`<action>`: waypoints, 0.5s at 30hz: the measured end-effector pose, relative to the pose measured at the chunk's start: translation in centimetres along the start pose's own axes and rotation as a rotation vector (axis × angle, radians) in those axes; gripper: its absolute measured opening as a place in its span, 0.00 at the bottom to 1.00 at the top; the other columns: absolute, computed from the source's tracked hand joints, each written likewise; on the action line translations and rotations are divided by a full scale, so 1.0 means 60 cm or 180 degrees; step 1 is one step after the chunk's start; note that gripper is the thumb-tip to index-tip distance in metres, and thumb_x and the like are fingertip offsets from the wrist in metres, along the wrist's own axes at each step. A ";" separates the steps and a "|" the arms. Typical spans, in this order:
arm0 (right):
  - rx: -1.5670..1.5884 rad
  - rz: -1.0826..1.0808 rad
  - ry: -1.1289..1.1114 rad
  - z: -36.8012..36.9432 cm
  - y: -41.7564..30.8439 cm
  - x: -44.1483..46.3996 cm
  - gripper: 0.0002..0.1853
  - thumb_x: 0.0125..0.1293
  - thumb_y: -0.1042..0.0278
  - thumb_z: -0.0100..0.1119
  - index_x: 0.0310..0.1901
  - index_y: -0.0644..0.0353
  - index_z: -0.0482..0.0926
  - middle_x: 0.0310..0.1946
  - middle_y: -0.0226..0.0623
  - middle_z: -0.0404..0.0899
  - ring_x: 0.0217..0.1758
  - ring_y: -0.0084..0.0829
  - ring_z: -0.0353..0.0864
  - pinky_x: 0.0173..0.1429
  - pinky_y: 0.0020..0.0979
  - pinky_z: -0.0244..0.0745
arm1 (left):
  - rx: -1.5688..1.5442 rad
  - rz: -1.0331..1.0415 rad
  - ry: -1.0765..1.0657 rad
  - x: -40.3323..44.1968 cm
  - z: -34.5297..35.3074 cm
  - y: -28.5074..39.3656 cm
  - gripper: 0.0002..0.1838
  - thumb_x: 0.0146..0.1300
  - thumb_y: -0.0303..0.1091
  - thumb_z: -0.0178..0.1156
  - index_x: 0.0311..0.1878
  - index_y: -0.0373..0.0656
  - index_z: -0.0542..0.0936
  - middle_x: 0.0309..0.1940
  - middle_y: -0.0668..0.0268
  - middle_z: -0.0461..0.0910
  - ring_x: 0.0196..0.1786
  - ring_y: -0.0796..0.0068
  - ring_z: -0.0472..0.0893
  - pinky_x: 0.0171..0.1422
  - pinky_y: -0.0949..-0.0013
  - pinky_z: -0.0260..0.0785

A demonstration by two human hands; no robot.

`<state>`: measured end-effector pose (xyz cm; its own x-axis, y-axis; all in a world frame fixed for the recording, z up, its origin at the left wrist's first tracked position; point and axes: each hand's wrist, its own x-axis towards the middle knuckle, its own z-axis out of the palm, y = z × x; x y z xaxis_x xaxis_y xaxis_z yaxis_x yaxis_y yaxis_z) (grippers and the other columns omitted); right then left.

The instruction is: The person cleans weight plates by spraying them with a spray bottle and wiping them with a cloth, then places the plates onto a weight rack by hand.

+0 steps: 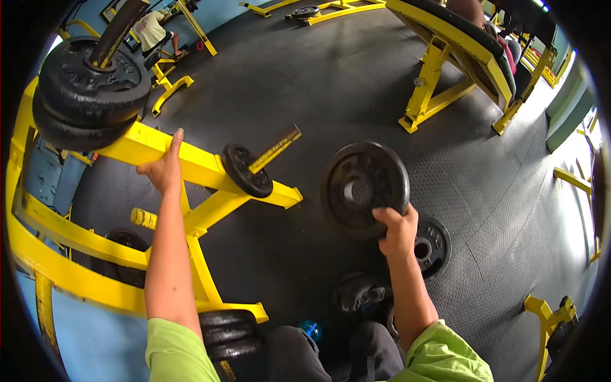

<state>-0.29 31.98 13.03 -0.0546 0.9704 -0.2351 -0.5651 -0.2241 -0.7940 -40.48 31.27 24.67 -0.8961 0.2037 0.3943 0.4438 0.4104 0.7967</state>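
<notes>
My right hand [399, 230] grips the lower right rim of a black weight plate [340, 191], thumb across its face, and holds it above the floor. My left hand [167, 167] rests on the upper beam of a yellow plate rack [200, 164], its thumb pointing up and its other fingers hidden behind the beam. To the right of that hand, a small black plate [236, 167] sits on a peg [277, 148]. At the upper left, large stacked plates [89, 83] hang on another peg. Another plate [439, 245] lies behind my right forearm.
More plates [226, 334] are stacked low on the rack. A dark bundle [358, 291] and a blue item [311, 329] lie near my knees. A yellow padded bench [439, 83] stands at the upper right. A seated person [153, 32] is at the upper left.
</notes>
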 end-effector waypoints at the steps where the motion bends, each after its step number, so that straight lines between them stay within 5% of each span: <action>1: -0.0243 -0.0121 0.0170 0.019 0.001 0.034 0.13 0.46 0.82 0.61 0.37 0.71 0.79 0.30 0.37 0.80 0.29 0.27 0.79 0.34 0.28 0.75 | 0.0164 0.0179 0.0589 -0.001 0.023 -0.010 0.56 0.40 0.61 0.76 0.58 0.32 0.56 0.50 0.48 0.73 0.52 0.50 0.78 0.61 0.54 0.71; 3: -0.0420 -0.0244 0.0199 0.053 0.005 0.094 0.12 0.46 0.82 0.61 0.36 0.70 0.79 0.29 0.35 0.80 0.28 0.26 0.78 0.33 0.28 0.73 | 0.0022 0.0331 0.1115 0.014 0.057 -0.041 0.53 0.45 0.58 0.75 0.59 0.31 0.54 0.49 0.48 0.74 0.50 0.49 0.79 0.58 0.54 0.73; 10: -0.0981 -0.0330 0.0257 0.156 0.041 0.247 0.12 0.46 0.81 0.61 0.36 0.71 0.79 0.29 0.36 0.79 0.28 0.26 0.77 0.34 0.29 0.73 | -0.0626 0.1461 0.1242 0.017 0.076 -0.076 0.40 0.57 0.44 0.70 0.60 0.37 0.53 0.50 0.49 0.75 0.49 0.56 0.82 0.55 0.59 0.78; 15: -0.1594 -0.0282 0.0160 0.200 0.072 0.292 0.14 0.46 0.80 0.62 0.38 0.71 0.79 0.30 0.36 0.79 0.29 0.27 0.77 0.36 0.29 0.73 | -0.0866 0.1702 0.1105 0.016 0.075 -0.068 0.37 0.60 0.38 0.67 0.61 0.36 0.53 0.51 0.49 0.74 0.49 0.56 0.82 0.55 0.58 0.78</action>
<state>-13.58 49.08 12.19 0.0224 0.9849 -0.1716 -0.1014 -0.1686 -0.9805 -43.15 33.77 19.73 -0.5227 0.0012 0.8525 0.8494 0.0861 0.5207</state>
